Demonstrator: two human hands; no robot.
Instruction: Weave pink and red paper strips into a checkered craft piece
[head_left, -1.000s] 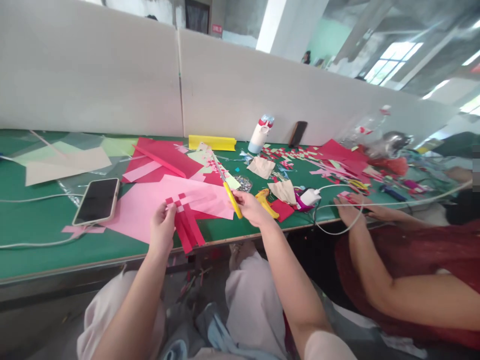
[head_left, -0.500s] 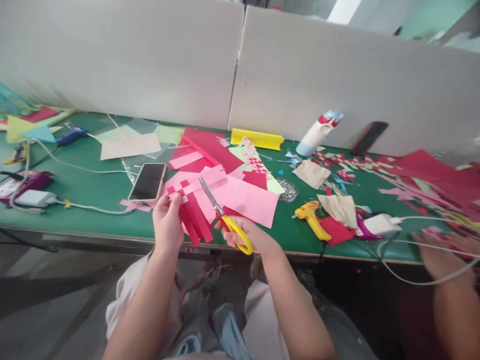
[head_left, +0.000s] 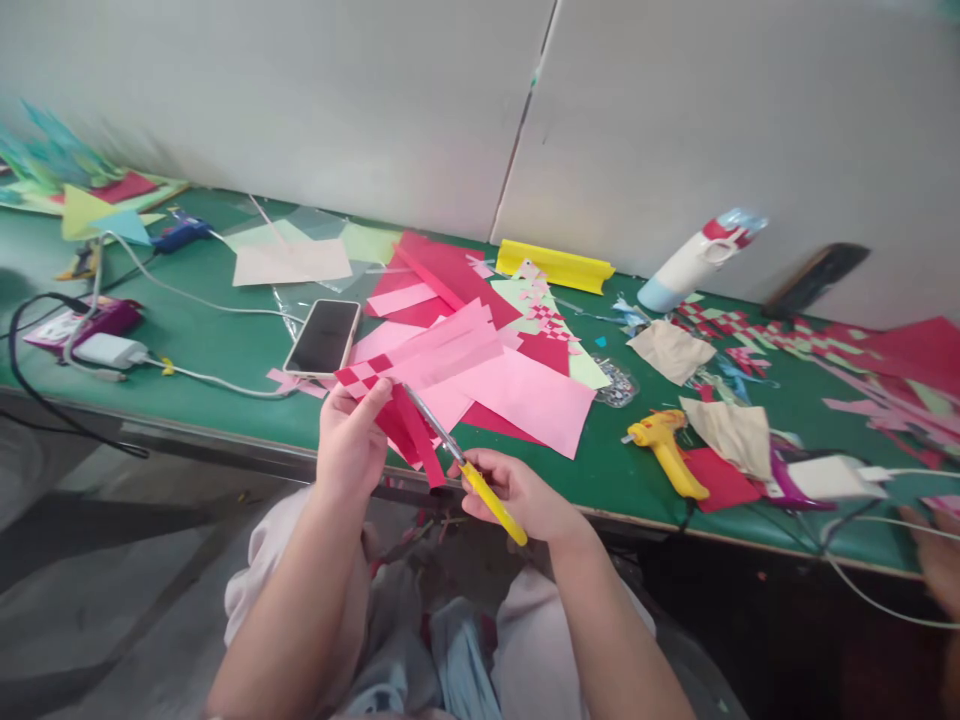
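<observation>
My left hand [head_left: 351, 440] pinches a woven piece of red and pink paper strips [head_left: 369, 374] near its checkered end. Loose red strips hang down from the weave, and pink strips [head_left: 454, 345] fan out to the right. In my right hand [head_left: 510, 490] is a pair of scissors [head_left: 480, 492] with yellow handles. The metal blades point up and left, against the red strips; whether they are parted cannot be made out. Below the weave lie flat pink paper sheets [head_left: 525, 395] on the green table. A phone [head_left: 324, 338] rests just left of the paper.
A yellow glue gun [head_left: 667, 455] lies to the right beside tan cloth pieces [head_left: 727, 430]. Farther back stand a white bottle [head_left: 697, 260] and a yellow folded strip [head_left: 555, 267]. White cables and a purple power strip [head_left: 82, 325] occupy the left. Another person's hand [head_left: 937, 550] is at the right edge.
The view has swung, so the table's things appear farther right. The scissors' blades have come lower, from over the pink strips to the red strips. The pink strips are now more fanned out.
</observation>
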